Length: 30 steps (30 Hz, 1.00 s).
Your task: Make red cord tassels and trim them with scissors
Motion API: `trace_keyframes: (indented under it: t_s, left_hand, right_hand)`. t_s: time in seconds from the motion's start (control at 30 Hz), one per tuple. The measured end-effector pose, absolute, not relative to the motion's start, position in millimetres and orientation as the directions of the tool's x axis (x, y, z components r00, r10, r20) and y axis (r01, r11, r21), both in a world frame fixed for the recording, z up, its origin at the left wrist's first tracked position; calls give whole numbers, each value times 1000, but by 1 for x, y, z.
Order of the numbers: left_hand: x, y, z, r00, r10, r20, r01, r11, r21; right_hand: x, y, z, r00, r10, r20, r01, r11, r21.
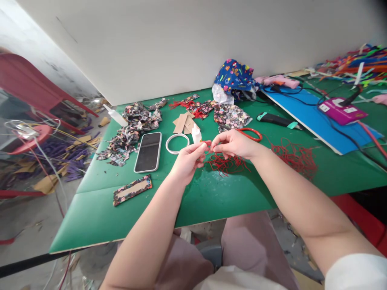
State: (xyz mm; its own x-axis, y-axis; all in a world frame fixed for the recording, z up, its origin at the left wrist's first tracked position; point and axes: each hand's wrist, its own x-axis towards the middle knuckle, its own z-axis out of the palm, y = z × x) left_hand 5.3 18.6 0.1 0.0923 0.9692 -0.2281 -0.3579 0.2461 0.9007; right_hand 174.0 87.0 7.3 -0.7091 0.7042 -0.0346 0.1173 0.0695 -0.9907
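My left hand (191, 158) and my right hand (231, 145) meet above the middle of the green table, both closed in a pinch on a red cord (208, 143). Under them lies a loose tangle of red cord (228, 164). A small white bottle (196, 133) stands just behind my left hand. Behind my right hand are scissors with orange-red handles (254, 135), partly hidden. Left of my hands are a white ring (177, 143) and a phone (148, 152). A flower-patterned, fabric-edged card strip (132, 190) lies near the front.
Crumpled floral scraps (130, 125) and a white glue bottle (115, 116) lie at the left. Behind are cardboard strips (183, 123) and floral fabric (230, 117). A utility knife (278, 120), more red cord (294, 157), a blue board (302, 114) and a purple power box (341, 111) occupy the right.
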Motion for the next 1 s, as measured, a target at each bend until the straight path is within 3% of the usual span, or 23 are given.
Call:
trace_keyframes:
  t_s: [0.5, 0.8, 0.93, 1.0]
  left_hand:
    - [6, 19, 2, -19, 978, -209, -379, 186, 906]
    - [8, 18, 3, -49, 991, -123, -432, 90, 897]
    - [8, 18, 3, -79, 993, -85, -372, 49, 927]
    - [9, 18, 3, -121, 992, -47, -293, 10, 956]
  right_hand:
    - [170, 83, 6, -741, 667, -80, 229, 140, -963]
    - [167, 80, 10, -757, 642, -120, 239, 101, -966]
    - [168, 80, 9, -769, 621, -154, 250, 70, -966]
    - [170, 83, 7, -778, 621, -98, 215, 116, -970]
